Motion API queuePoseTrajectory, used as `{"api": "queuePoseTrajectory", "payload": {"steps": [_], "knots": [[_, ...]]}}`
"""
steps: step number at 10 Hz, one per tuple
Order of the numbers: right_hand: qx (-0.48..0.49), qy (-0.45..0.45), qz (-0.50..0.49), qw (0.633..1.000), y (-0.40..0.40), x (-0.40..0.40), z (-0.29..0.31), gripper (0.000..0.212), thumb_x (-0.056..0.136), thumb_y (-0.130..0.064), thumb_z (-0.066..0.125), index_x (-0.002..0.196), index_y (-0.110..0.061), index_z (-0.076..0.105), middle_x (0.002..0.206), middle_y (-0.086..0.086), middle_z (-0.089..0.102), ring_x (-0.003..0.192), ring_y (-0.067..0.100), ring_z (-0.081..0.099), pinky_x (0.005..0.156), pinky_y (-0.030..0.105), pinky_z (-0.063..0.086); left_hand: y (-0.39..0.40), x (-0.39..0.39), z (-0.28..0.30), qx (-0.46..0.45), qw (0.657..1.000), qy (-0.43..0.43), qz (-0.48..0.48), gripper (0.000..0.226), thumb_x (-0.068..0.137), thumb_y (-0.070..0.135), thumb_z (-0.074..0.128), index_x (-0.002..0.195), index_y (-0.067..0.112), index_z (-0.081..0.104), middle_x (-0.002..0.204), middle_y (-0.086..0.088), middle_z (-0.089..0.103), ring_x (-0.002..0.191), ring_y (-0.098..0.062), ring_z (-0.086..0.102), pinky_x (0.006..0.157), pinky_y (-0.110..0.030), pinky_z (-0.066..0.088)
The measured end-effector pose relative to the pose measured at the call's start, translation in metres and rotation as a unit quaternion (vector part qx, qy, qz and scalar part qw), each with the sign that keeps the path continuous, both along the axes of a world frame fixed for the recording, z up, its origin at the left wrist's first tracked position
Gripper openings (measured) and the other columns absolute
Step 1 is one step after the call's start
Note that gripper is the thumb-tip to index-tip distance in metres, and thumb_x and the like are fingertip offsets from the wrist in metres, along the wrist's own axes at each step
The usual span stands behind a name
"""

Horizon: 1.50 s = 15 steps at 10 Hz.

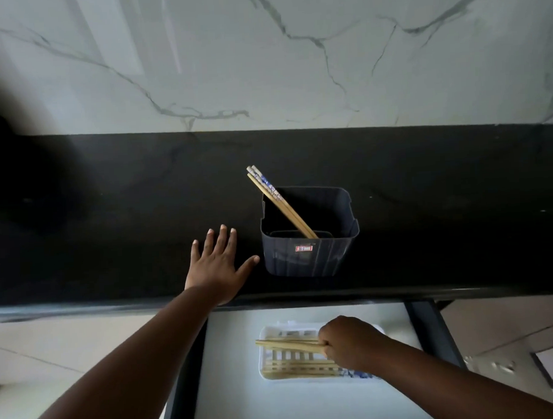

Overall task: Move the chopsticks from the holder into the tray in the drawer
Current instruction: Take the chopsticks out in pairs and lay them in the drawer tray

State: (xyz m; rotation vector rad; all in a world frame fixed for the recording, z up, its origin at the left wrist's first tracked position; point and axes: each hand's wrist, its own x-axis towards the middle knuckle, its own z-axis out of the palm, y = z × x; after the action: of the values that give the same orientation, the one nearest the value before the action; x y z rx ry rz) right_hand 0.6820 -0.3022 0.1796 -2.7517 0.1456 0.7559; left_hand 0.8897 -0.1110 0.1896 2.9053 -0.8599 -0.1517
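Countertop holder (pixel 308 236) keeps two chopsticks (pixel 279 201).

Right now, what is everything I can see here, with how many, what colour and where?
chopstick holder: one, dark grey, on the counter, right of the left hand.
chopsticks in holder: a few, tan with blue-patterned tops, leaning left.
chopsticks in tray: several, tan, lying flat.
held chopsticks: a few, tan, over the tray.
tray: one, white, slatted, in the open drawer.
drawer: one, white inside, dark frame, below the counter.
counter: one, black.
wall: white marble.
left hand: flat on the counter.
right hand: grips the held chopsticks.
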Motion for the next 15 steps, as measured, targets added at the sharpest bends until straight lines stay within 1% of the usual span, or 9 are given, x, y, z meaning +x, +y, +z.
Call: {"api": "queuePoseTrajectory", "payload": {"steps": [2, 4, 7, 9, 10, 11, 12, 13, 15], "knots": [[-0.039, 0.043, -0.028, 0.998, -0.007, 0.0, -0.024, 0.018, 0.088, -0.011, 0.054, 0.07, -0.014, 0.051, 0.077, 0.004, 0.051, 0.071, 0.02, 0.049, 0.061, 0.027, 0.036, 0.0, 0.0, 0.0, -0.002, 1.0, 0.001, 0.0, 0.094, 0.079, 0.08, 0.001, 0.155, 0.023, -0.001, 0.163, 0.0, -0.008, 0.149, -0.02, -0.014, 0.118, -0.045, -0.008], [-0.057, 0.074, -0.005, 0.996, -0.003, 0.007, -0.039, 0.031, 0.09, -0.003, 0.049, 0.063, -0.014, 0.037, 0.077, 0.007, 0.042, 0.072, 0.02, 0.042, 0.05, 0.023, 0.028, 0.002, 0.003, -0.004, -0.007, 1.0, -0.002, -0.005, 0.096, 0.078, 0.082, -0.003, 0.154, 0.024, -0.002, 0.163, 0.001, -0.009, 0.148, -0.02, -0.015, 0.117, -0.044, -0.01], [-0.077, 0.096, 0.032, 0.992, -0.002, 0.012, -0.053, 0.02, 0.087, 0.002, 0.05, 0.071, -0.01, 0.048, 0.066, 0.005, 0.041, 0.071, 0.018, 0.045, 0.047, 0.023, 0.024, 0.002, 0.001, -0.001, -0.007, 1.0, 0.002, -0.005, 0.094, 0.08, 0.081, 0.001, 0.155, 0.024, -0.003, 0.163, 0.001, -0.009, 0.148, -0.02, -0.016, 0.118, -0.045, -0.009], [-0.084, 0.071, 0.016, 0.994, -0.007, 0.014, -0.06, 0.041, 0.092, -0.007, 0.05, 0.059, -0.023, 0.031, 0.063, -0.004, 0.035, 0.092, 0.026, 0.064, 0.075, 0.025, 0.047, 0.0, 0.0, 0.0, -0.008, 1.0, 0.003, -0.003, 0.091, 0.083, 0.079, 0.006, 0.155, 0.024, -0.002, 0.163, 0.001, -0.009, 0.148, -0.02, -0.015, 0.118, -0.045, -0.009], [-0.091, 0.074, 0.031, 0.993, -0.009, 0.013, -0.064, 0.04, 0.092, -0.007, 0.05, 0.06, -0.022, 0.03, 0.063, -0.004, 0.033, 0.09, 0.025, 0.061, 0.063, 0.024, 0.04, 0.001, 0.0, 0.0, -0.008, 1.0, 0.004, -0.004, 0.092, 0.082, 0.08, 0.005, 0.155, 0.024, -0.003, 0.163, 0.001, -0.009, 0.148, -0.02, -0.016, 0.118, -0.045, -0.01], [-0.09, 0.067, 0.041, 0.993, -0.008, 0.008, -0.067, 0.017, 0.086, 0.003, 0.053, 0.074, -0.008, 0.049, 0.07, 0.003, 0.048, 0.085, 0.027, 0.064, 0.061, 0.025, 0.045, 0.001, 0.001, 0.0, -0.006, 1.0, 0.002, -0.005, 0.093, 0.081, 0.08, 0.003, 0.155, 0.024, -0.003, 0.163, 0.001, -0.01, 0.148, -0.02, -0.016, 0.117, -0.044, -0.01], [-0.078, 0.011, 0.013, 0.997, -0.008, 0.006, -0.066, 0.014, 0.084, 0.0, 0.055, 0.083, -0.014, 0.054, 0.083, 0.004, 0.055, 0.086, 0.027, 0.066, 0.068, 0.029, 0.049, 0.001, 0.001, -0.001, -0.002, 1.0, 0.001, -0.004, 0.093, 0.08, 0.081, 0.002, 0.155, 0.025, -0.003, 0.163, 0.001, -0.01, 0.148, -0.02, -0.016, 0.117, -0.044, -0.011], [-0.057, 0.0, -0.021, 0.998, -0.011, 0.004, -0.064, 0.021, 0.079, 0.003, 0.053, 0.079, -0.018, 0.052, 0.082, 0.001, 0.053, 0.081, 0.025, 0.063, 0.06, 0.025, 0.043, 0.001, 0.002, -0.002, -0.002, 1.0, -0.002, -0.005, 0.094, 0.079, 0.082, 0.001, 0.154, 0.025, -0.003, 0.163, 0.001, -0.01, 0.148, -0.02, -0.016, 0.116, -0.044, -0.011], [0.02, -0.011, -0.113, 0.993, -0.03, 0.004, -0.046, 0.036, 0.091, -0.007, 0.047, 0.115, -0.023, 0.068, 0.118, 0.0, 0.067, 0.107, 0.02, 0.062, 0.087, 0.026, 0.049, 0.001, 0.002, -0.001, -0.002, 1.0, 0.001, -0.003, 0.094, 0.079, 0.082, 0.001, 0.154, 0.025, -0.003, 0.163, 0.001, -0.01, 0.148, -0.02, -0.016, 0.116, -0.044, -0.011]]}}
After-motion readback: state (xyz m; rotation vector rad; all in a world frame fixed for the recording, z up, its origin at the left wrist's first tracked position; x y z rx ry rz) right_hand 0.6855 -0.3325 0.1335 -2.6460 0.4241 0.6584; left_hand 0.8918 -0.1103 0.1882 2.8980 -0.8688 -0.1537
